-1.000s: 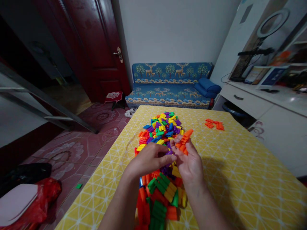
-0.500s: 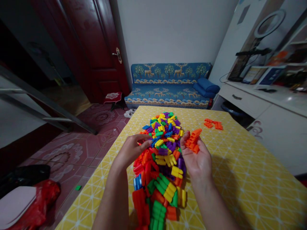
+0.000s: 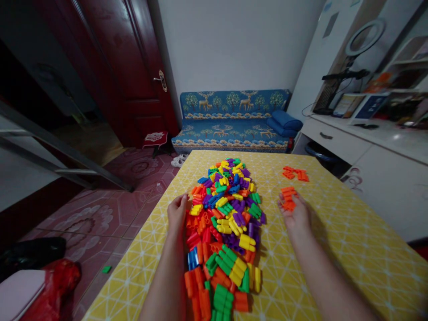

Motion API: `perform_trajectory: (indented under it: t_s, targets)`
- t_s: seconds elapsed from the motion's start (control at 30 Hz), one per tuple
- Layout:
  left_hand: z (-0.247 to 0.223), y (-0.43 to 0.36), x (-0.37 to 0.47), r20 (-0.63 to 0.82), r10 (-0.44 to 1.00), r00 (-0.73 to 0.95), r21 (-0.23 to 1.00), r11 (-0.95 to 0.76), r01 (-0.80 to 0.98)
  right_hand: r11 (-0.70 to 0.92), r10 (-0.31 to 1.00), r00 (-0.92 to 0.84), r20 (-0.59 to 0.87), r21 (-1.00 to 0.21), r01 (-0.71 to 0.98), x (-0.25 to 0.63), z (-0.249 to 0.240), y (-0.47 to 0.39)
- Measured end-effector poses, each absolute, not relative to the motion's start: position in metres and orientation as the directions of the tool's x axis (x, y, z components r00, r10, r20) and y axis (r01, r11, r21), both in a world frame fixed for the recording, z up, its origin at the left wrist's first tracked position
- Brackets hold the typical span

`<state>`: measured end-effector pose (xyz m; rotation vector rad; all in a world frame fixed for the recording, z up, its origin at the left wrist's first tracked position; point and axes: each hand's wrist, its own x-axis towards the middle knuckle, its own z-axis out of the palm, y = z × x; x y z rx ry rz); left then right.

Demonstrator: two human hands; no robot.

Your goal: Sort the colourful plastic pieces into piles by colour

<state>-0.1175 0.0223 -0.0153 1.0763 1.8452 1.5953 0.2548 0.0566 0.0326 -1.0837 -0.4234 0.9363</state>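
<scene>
Block pile (image 3: 225,208) cut off by bottom edge; hold of left fingers (image 3: 180,201) unclear; right-side shelf items (image 3: 409,107) blurred.

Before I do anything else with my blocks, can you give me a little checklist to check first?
1. Right hand has hold of some orange blocks: ok.
2. Left hand holds nothing: cannot tell; its fingers are curled beside the pile's left edge.
3. Other orange blocks lie apart from the mixed pile: ok, farther back on the yellow tablecloth.
4. Mixed pile is sorted by colour: not ok; red, orange, yellow, green, blue and purple lie jumbled.
5. Nothing has dropped: not ok; a small green piece lies on the floor.
</scene>
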Motion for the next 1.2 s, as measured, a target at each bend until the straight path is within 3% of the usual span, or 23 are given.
perform_trajectory:
  t_s: [0.07, 0.17, 0.27, 0.33, 0.47, 0.6, 0.77, 1.2]
  targets:
    - [-0.014, 0.023, -0.116, 0.143, 0.802, -0.58, 0.957, 0.038, 0.288, 0.109, 0.744, 0.668, 0.032, -0.991, -0.073, 0.288, 0.023, 0.078]
    - [-0.009, 0.022, -0.114, 0.15, 0.806, -0.572, 0.919, 0.1, 0.381, 0.028, 0.768, 0.597, 0.231, -0.944, 0.329, 0.33, 0.016, 0.095]
    - [-0.01, 0.022, -0.114, 0.171, 0.804, -0.569, 0.896, 0.114, 0.43, -0.112, 0.852, 0.408, 0.327, -0.648, 0.753, 0.356, 0.004, 0.085]
    - [-0.012, 0.022, -0.116, 0.175, 0.8, -0.574, 0.899, 0.109, 0.425, -0.155, 0.88, 0.321, 0.35, -0.427, 0.891, 0.365, -0.009, 0.066]
    - [-0.015, 0.023, -0.117, 0.18, 0.8, -0.573, 0.898, 0.104, 0.427, -0.104, 0.933, 0.154, 0.326, -0.163, 0.981, 0.363, -0.03, 0.033]
    - [-0.012, 0.021, -0.115, 0.178, 0.806, -0.565, 0.892, 0.11, 0.438, -0.107, 0.976, 0.111, 0.186, -0.031, 0.994, 0.353, -0.03, 0.037]
    - [-0.011, 0.021, -0.115, 0.19, 0.803, -0.564, 0.873, 0.125, 0.471, -0.193, 0.977, 0.193, 0.09, -0.012, 0.981, 0.348, -0.015, 0.076]
    - [-0.016, 0.022, -0.118, 0.168, 0.814, -0.556, 0.893, 0.114, 0.436, -0.25, 0.965, 0.254, 0.063, -0.067, 0.966, 0.375, -0.011, 0.144]
